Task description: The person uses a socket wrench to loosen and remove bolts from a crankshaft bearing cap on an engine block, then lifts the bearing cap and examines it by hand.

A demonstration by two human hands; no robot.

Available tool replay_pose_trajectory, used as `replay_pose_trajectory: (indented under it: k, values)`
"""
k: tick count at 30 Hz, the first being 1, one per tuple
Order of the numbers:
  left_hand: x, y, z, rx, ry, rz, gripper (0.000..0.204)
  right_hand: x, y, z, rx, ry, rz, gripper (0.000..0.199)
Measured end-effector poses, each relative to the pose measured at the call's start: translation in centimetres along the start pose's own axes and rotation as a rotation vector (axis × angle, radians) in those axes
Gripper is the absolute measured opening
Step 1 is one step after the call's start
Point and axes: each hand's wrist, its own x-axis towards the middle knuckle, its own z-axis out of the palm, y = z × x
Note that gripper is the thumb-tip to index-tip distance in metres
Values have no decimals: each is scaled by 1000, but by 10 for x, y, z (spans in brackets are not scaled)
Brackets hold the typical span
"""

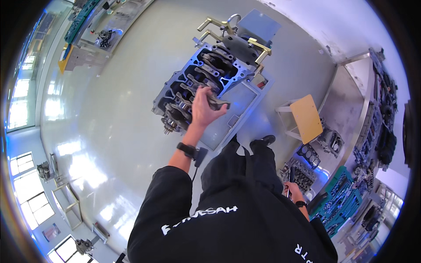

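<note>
An engine block [179, 79], open side up with its crankshaft and bearing caps showing, is mounted on a stand in front of me. Over its near side my left hand [204, 107] is closed around a grey metal bearing cap [215, 102]. I cannot tell whether the cap still touches the block. Low at my right side, my right hand [295, 192] grips a slim dark-handled tool [292, 175]; its exact kind does not show.
The stand has brass-coloured handles [263, 55] and a tray [232, 109] below. A wooden-topped stool [307, 118] stands to the right. Beyond it, a bench bears engine parts, a cylinder head [300, 175] and a green tool case [337, 199]. Another bench [83, 61] is at far left.
</note>
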Motion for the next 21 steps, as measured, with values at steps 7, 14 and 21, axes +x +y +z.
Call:
replay_pose_trajectory:
  k: [7,14,21]
  values:
    - [-3,0,26,194,-65,378,37,24,-15,20,84,-20,-149,21]
    - [-5,18,57,230,52,108,29,28,-7,19,223,-163,-261,23]
    - [-13,39,62,129,-39,-295,47,28,116,-36,270,-116,-150,22]
